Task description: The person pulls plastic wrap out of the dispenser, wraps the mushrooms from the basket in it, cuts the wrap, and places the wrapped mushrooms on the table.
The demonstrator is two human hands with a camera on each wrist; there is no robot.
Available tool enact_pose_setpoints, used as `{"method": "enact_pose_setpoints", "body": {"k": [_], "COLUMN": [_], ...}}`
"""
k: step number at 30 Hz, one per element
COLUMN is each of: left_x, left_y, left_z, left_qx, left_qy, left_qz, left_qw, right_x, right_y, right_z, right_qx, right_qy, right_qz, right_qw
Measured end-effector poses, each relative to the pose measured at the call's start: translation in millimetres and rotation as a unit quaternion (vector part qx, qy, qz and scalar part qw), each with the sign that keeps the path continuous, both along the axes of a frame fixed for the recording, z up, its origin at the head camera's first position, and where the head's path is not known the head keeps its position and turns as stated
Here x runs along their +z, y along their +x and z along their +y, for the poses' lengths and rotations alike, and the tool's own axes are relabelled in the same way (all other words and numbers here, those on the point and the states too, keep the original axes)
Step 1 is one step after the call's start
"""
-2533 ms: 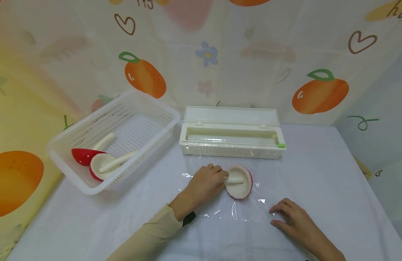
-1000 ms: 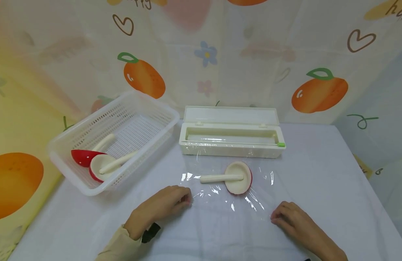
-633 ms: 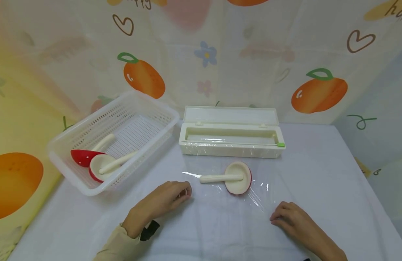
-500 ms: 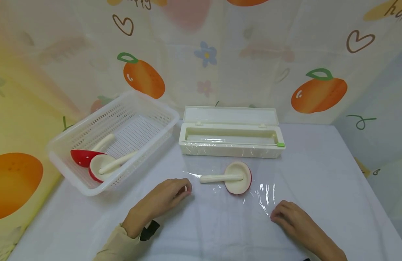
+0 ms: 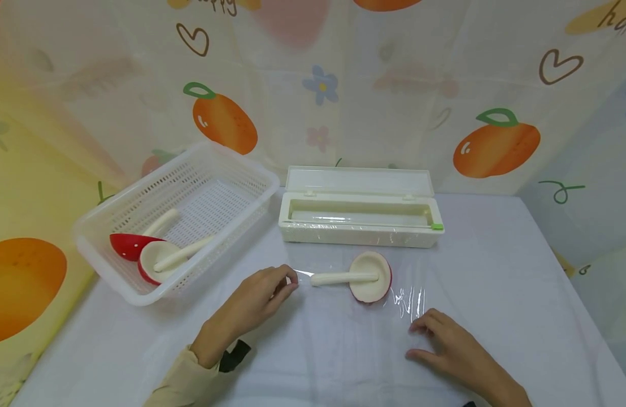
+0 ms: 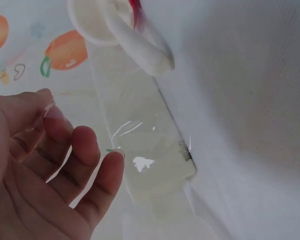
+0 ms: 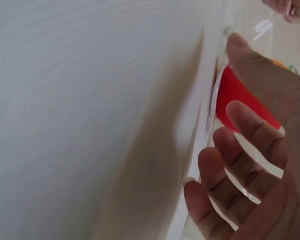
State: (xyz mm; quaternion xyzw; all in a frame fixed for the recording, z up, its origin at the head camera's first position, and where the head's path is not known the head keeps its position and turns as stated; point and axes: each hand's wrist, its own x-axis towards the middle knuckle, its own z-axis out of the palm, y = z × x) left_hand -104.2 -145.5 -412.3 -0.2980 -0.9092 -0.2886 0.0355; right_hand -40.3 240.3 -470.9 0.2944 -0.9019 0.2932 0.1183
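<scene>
Your head view looks forward and down from the near side, sharing the middle ladle point(image 5: 363, 290) with both close-up wrist views.

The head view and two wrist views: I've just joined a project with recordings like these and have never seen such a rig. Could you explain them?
There is no machine here: you see a person's bare left hand and right hand. The head view comes from a camera worn on the head, looking forward and down; each wrist view comes from a camera on that wrist. On the white-covered table, a ladle lies on clear cling film, in front of a cling film dispenser with its lid raised. To the person's left, a white plastic basket holds two more ladles. The left hand pinches the film; the right hand is near it and appears to hold nothing.
</scene>
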Motion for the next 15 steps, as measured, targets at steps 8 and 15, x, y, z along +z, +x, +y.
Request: {"method": "enact_pose_setpoints", "body": {"k": [8,15], "left_x": [4.7,6.2], "left_y": [0.1,-2.3], "left_z": [2.0,-0.9], "left_qx": [0.017,0.014], "left_qy": [0.016,0.019], "left_qz": [-0.013,-0.006], "left_qw": [0.9997,0.9997], "right_x": [2.7,15.2], "right_y": [-1.3,-0.2], "right_z": [-5.6,-0.4], "right_qx": [-0.019,-0.058], "right_qy": [0.069,0.019], "right_qz": [-0.001,-0.022], "right_qw": [0.9974,0.9979]}}
